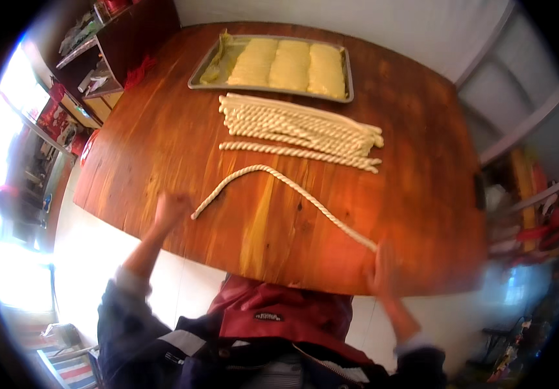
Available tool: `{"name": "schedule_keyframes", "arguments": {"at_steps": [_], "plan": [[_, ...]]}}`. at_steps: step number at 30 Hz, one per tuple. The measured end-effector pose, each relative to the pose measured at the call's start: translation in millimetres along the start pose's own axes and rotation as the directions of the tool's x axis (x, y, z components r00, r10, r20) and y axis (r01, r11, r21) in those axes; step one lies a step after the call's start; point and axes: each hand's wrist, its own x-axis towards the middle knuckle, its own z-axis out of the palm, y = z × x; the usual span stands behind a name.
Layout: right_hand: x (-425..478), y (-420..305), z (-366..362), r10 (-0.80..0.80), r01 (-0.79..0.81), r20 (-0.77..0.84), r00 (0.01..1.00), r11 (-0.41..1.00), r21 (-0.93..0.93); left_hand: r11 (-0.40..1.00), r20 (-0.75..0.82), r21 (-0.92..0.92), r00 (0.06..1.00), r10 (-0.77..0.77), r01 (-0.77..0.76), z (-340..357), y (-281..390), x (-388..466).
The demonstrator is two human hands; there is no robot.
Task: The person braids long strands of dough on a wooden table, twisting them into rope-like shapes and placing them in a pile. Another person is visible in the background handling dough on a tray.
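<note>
A long twisted rope of dough (303,191) lies in an arch on the wooden table (430,209) before me. My left hand (171,209) is blurred beside the rope's left end, with a small gap between them. My right hand (384,265), also blurred, is at the rope's right end near the table's front edge and hides that tip. Whether its fingers grip the dough cannot be made out. Farther back lies a stacked row of shorter dough twists (299,124), and a few separate twists (299,153) lie just in front of it.
Behind the twists, a metal tray (279,90) holds three slabs of pale yellow dough (289,68) and crumpled film (216,61). A dark shelf unit (143,34) stands at the back left. A striped folding chair (72,369) is at lower left.
</note>
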Motion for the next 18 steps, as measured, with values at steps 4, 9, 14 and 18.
{"name": "schedule_keyframes", "arguments": {"at_steps": [4, 9, 14, 18], "plan": [[171.9, 62.8, 18.0, 0.366, -0.402, -0.187, 0.912, 0.887, -0.225, 0.945, -0.311, 0.282, 0.947, -0.073, 0.166, 31.1, 4.6, 97.9], [154.8, 53.5, 13.5, 0.448, -0.438, -0.046, 0.893, 0.887, 0.145, 0.791, -0.115, 0.496, 0.875, 0.470, -0.359, 98.6, 40.8, 20.6], [61.0, -27.7, -5.6, -0.039, 0.015, -0.266, 0.963, 0.996, -0.092, 0.821, 0.070, 0.173, 0.838, 0.541, -0.544, 72.1, 49.1, -151.9], [135.1, 41.8, 43.2, 0.152, 0.031, -0.353, 0.923, 0.886, 0.462, 0.703, 0.118, 0.265, 0.746, 0.655, -0.659, 108.5, 73.6, -105.3]]}}
